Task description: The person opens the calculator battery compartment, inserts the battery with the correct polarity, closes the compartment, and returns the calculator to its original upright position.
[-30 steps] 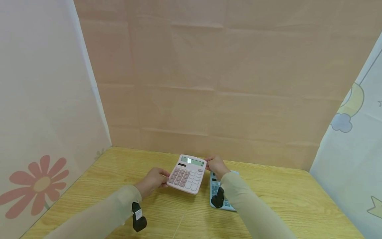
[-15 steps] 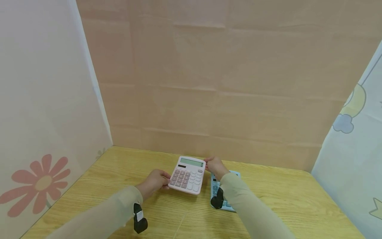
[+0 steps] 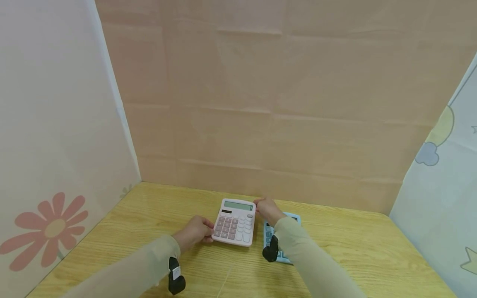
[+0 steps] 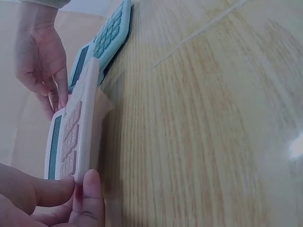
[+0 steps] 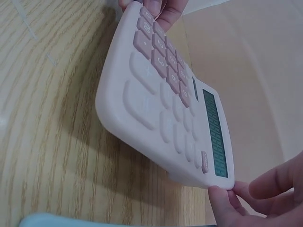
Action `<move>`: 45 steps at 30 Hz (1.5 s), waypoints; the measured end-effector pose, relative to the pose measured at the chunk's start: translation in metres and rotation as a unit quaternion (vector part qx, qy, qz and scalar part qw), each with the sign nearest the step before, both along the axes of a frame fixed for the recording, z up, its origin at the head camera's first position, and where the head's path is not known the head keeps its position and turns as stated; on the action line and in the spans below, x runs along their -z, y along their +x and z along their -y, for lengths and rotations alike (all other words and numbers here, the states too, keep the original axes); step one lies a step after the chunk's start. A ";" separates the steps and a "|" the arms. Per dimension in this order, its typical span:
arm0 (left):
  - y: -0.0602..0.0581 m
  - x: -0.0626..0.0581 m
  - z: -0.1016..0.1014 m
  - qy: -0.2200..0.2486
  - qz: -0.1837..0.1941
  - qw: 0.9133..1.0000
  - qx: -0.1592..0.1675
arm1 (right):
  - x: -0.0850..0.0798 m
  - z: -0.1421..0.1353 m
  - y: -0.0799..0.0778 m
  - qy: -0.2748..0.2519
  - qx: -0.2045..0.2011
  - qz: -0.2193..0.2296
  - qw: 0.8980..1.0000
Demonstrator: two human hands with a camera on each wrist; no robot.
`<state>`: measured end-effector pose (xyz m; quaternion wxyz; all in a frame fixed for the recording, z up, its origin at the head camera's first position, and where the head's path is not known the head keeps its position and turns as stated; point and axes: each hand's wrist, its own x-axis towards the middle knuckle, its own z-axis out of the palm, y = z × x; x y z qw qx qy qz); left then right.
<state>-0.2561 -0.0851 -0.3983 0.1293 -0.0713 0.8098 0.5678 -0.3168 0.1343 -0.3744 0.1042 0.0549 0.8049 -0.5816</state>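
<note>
In the head view, your left hand (image 3: 195,231) pinches the lower left corner of a pale pink, rectangular plastic calculator (image 3: 235,222) with rosy number keys and a grey-green display. Your right hand (image 3: 267,209) grips its upper right corner, so the calculator sits between your hands over the yellow wood-grain table (image 3: 354,252). A light blue calculator (image 3: 268,236) lies on the table to the right, partly covered by your right forearm in its cream sleeve (image 3: 303,250). You wear a black wrist device (image 3: 176,276) on your left arm. Behind the table hangs a creased tan backdrop (image 3: 279,103).

In the left wrist view, your left thumb and fingers close on the pink calculator's corner, and its near edge stands off the wood.

In the right wrist view, your right thumb and fingers hold the corner beside the display; a shadow falls on the wood underneath.
</note>
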 end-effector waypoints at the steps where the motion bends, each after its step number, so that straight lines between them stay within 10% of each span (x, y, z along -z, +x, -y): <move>1: 0.000 0.001 0.000 0.002 0.002 1.000 0.000 | 0.000 0.000 0.001 0.002 -0.001 0.001 1.000; 45: 0.005 0.001 -0.006 -0.095 0.006 0.995 0.041 | -0.007 0.007 0.012 0.069 -0.004 0.021 0.997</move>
